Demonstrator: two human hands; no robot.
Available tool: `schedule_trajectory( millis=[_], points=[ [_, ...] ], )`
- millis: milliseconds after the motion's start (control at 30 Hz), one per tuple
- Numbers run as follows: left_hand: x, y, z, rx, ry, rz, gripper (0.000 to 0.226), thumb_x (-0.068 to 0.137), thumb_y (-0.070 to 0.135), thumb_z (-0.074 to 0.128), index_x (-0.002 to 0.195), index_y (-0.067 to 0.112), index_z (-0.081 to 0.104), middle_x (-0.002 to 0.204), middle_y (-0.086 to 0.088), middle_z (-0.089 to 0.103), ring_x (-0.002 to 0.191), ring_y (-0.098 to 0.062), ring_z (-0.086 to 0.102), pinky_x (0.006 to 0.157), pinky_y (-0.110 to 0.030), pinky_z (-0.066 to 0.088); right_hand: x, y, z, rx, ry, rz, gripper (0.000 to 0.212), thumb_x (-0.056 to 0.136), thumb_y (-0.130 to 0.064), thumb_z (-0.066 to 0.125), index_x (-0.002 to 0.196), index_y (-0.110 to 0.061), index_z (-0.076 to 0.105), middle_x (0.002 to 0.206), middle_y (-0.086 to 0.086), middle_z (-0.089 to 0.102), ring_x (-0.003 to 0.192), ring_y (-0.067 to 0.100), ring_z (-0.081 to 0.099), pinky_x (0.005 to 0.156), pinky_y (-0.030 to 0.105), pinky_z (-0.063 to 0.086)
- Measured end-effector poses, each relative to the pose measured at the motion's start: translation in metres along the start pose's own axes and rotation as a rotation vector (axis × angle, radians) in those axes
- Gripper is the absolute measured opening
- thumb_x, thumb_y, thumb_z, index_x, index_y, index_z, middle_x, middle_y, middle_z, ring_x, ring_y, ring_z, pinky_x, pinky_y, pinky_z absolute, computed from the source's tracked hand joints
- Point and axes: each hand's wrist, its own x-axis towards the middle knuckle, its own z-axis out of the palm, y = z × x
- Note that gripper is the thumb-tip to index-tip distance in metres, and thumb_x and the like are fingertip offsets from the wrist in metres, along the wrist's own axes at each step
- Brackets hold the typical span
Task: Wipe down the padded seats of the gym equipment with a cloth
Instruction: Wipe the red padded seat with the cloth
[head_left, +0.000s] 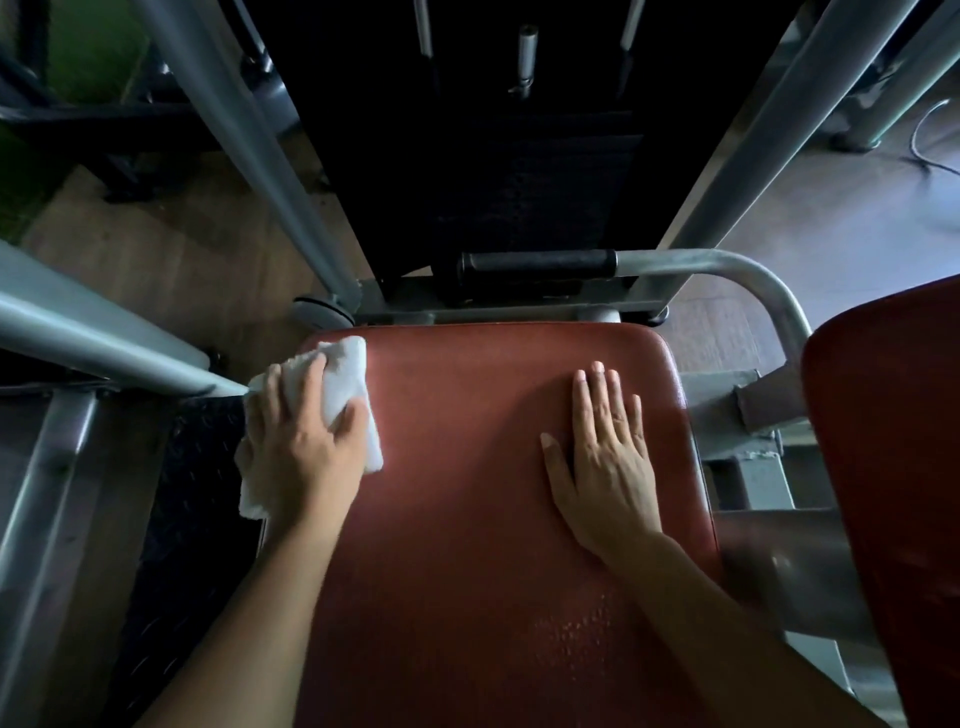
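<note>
A red-brown padded seat (467, 467) fills the middle of the view. My left hand (301, 441) grips a white cloth (345, 384) at the seat's far left corner, and part of the cloth hangs over the left edge. My right hand (608, 462) lies flat on the right half of the seat, fingers straight and together, holding nothing. Small wet droplets glisten on the seat near its front (582, 623).
Grey steel frame tubes (104, 338) run close by on the left, and another (769, 119) rises at the right. A black-gripped handle bar (535, 262) crosses just beyond the seat. A second red pad (893, 467) stands at the right. Dark tread plate (192, 493) lies left of the seat.
</note>
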Motion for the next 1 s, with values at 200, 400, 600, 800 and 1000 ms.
schedule_trajectory(
  millis=[200,400,600,800,1000],
  points=[
    [0.001,0.092,0.028,0.083,-0.115,0.367,0.051,0.082,0.052,0.049,0.13,0.035,0.054,0.14,-0.006,0.043,0.13,-0.034,0.029,0.097,-0.054,0.032,-0.012,0.024,-0.007,-0.027,0.003,0.041,0.066,0.097,-0.045,0.025,0.15,-0.006,0.016,0.159,0.011,0.009,0.147,0.021,0.002,0.12,0.035,-0.002],
    [-0.015,0.123,0.037,0.061,-0.294,0.608,0.054,0.088,0.051,0.046,0.14,0.044,0.036,0.153,-0.004,0.028,0.143,-0.034,0.015,0.107,-0.059,0.023,-0.016,0.026,-0.008,0.006,0.018,0.047,0.066,0.097,-0.044,0.02,0.15,-0.006,0.017,0.159,0.011,0.009,0.147,0.02,0.001,0.119,0.033,-0.006],
    [-0.016,0.02,0.01,0.01,-0.047,0.558,0.042,0.085,0.042,0.055,0.126,0.03,0.058,0.135,-0.007,0.051,0.127,-0.035,0.044,0.094,-0.051,0.042,-0.019,0.01,-0.005,0.031,0.003,-0.03,0.064,0.098,-0.042,0.022,0.15,-0.005,0.017,0.159,0.011,0.009,0.147,0.018,-0.001,0.12,0.036,-0.001],
    [-0.03,-0.016,-0.014,0.081,-0.057,0.253,0.052,0.082,0.046,0.048,0.131,0.029,0.053,0.142,-0.011,0.043,0.128,-0.038,0.041,0.09,-0.055,0.044,-0.034,-0.014,0.007,0.017,-0.042,-0.1,0.063,0.098,-0.042,0.025,0.15,-0.006,0.018,0.158,0.011,0.011,0.147,0.02,0.0,0.12,0.036,-0.002],
    [-0.128,-0.053,-0.051,0.079,-0.248,0.63,0.058,0.084,0.053,0.045,0.14,0.039,0.041,0.151,-0.007,0.035,0.141,-0.034,0.025,0.105,-0.054,0.033,-0.042,-0.012,0.006,0.007,-0.053,-0.123,0.063,0.098,-0.042,0.026,0.15,-0.007,0.017,0.159,0.011,0.01,0.147,0.02,-0.002,0.12,0.036,-0.003]
  ],
)
